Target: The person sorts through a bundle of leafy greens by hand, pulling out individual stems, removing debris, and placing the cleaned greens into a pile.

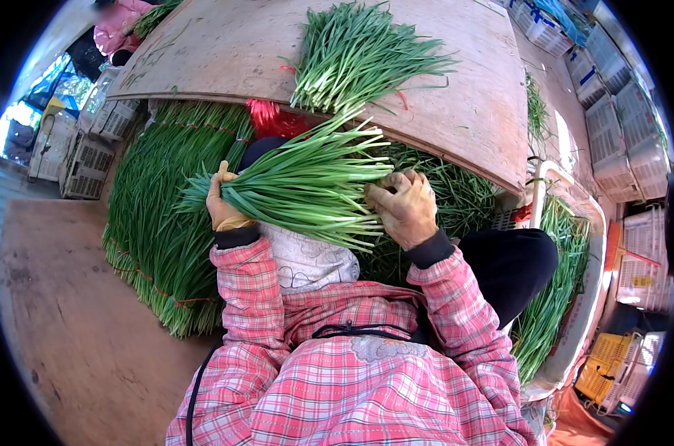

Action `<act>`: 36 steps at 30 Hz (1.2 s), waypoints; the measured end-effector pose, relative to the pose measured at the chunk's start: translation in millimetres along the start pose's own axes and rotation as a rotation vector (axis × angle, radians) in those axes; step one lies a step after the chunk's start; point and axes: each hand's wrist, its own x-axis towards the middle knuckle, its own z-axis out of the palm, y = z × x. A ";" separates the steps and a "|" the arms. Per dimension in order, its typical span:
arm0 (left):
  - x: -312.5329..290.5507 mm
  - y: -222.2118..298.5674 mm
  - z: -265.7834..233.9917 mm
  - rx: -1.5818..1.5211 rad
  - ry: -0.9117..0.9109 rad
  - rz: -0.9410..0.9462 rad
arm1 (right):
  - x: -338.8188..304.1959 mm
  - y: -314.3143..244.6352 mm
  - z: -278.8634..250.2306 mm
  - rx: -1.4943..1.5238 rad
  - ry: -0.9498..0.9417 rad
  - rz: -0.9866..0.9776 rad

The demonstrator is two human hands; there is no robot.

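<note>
A loose fan of Chinese chives (pixel 307 186) lies across my lap, its leafy end to the left and pale stem ends to the right. My left hand (pixel 224 197), in a yellowish glove, wraps round the leafy end. At the pale ends is my right hand (pixel 407 204), its dirt-stained fingers curled together against the stems; what they pinch is hidden. Ahead, a second pile of chives (pixel 359 56) rests on the wooden board (pixel 225 59). Tied bundles of chives (pixel 166 215) are stacked to my left.
Red ties (pixel 273 119) hang at the board's near edge. Loose green leaves (pixel 448 186) lie beneath it. A white crate (pixel 595 223) of chives stands at my right, with stacked crates (pixel 634 134) beyond. Another person in pink (pixel 117 30) is at the far left.
</note>
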 end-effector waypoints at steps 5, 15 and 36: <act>-9.5 -0.6 12.0 0.046 0.058 0.004 | -31.0 0.3 2.1 0.336 0.172 0.169; -7.3 2.5 7.1 -0.088 -0.001 -0.065 | -39.5 36.7 -7.7 0.639 -0.092 0.518; 1.7 4.7 -3.4 -0.195 -0.035 -0.153 | -13.5 11.8 9.7 1.290 -0.174 0.693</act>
